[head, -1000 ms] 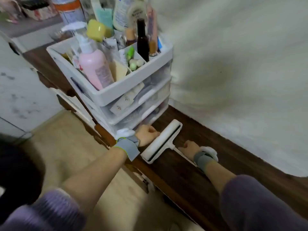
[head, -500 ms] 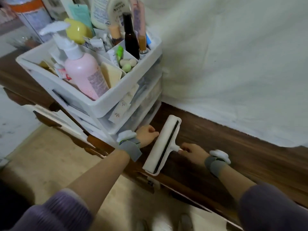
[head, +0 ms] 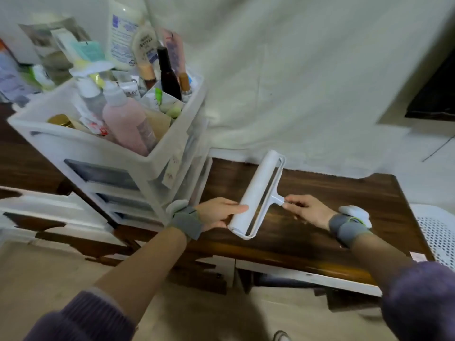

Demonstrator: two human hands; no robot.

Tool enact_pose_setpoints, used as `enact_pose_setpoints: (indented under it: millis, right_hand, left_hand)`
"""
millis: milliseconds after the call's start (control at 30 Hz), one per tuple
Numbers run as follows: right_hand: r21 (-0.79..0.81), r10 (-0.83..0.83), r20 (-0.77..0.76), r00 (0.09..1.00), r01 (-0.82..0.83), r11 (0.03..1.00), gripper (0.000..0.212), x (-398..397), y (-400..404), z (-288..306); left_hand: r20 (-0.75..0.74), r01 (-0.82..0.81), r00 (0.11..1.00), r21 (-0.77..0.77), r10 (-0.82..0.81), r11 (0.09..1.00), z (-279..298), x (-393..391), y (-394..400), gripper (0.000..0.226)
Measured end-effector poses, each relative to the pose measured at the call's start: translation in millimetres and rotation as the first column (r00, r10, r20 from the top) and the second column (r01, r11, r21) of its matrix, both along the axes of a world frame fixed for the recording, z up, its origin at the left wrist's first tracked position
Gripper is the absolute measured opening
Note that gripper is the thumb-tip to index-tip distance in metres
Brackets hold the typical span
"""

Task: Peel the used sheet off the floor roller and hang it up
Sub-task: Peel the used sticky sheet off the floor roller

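Observation:
The white floor roller is held above a dark wooden tabletop, its cylinder tilted from lower left to upper right. My left hand grips the left side of the sticky roll. My right hand pinches the thin metal handle just behind the white frame. The sheet on the roll looks white and unpeeled; I cannot tell where its edge is.
A white drawer organiser crowded with bottles and tubes stands just left of my left hand. A white cloth hangs behind the table. A white perforated basket sits at the right edge. Beige floor lies below.
The roller has risen and tilted more upright in both hands. The camera has swung right and up, showing more of the tabletop and cloth.

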State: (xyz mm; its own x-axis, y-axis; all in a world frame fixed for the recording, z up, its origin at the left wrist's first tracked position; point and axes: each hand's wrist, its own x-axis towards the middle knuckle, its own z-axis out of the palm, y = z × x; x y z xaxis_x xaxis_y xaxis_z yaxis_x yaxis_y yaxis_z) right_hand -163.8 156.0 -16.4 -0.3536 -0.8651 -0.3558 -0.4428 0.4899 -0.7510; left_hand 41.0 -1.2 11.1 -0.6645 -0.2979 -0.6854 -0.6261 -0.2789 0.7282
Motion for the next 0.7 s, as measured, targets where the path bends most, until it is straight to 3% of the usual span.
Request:
enact_pose_setpoints:
  millis: [167,333,467,600,700]
  right_hand:
    - [-0.063,0.033,0.006,0.999,-0.032,0.997,0.017,-8.5,-5.2,19.2]
    - [-0.06,0.137,-0.051,0.989,-0.14,0.988,0.02,-22.7,-20.6,31.1]
    - [-0.047,0.165,-0.077,0.983,-0.168,0.985,0.027,-23.8,-34.0,31.1]
    - [-0.084,0.062,-0.174,0.983,-0.077,0.993,0.031,-23.4,-39.7,17.0]
    - [-0.225,-0.225,-0.333,0.915,0.155,0.962,0.027,-16.4,-25.6,6.8]
  left_hand:
    - [-0.039,0.057,0.998,-0.022,-0.058,0.998,15.4,-9.3,5.0,0.046]
    - [-0.039,-0.044,0.998,0.047,0.046,0.998,18.1,-15.5,4.2,0.053]
    - [-0.023,-0.081,0.997,-0.095,0.079,0.992,17.2,-24.3,10.1,0.045]
    - [-0.044,-0.152,0.988,-0.163,0.146,0.975,12.1,-41.0,17.9,0.043]
    - [-0.078,-0.168,0.985,-0.193,0.156,0.967,7.8,-52.0,29.3,0.045]
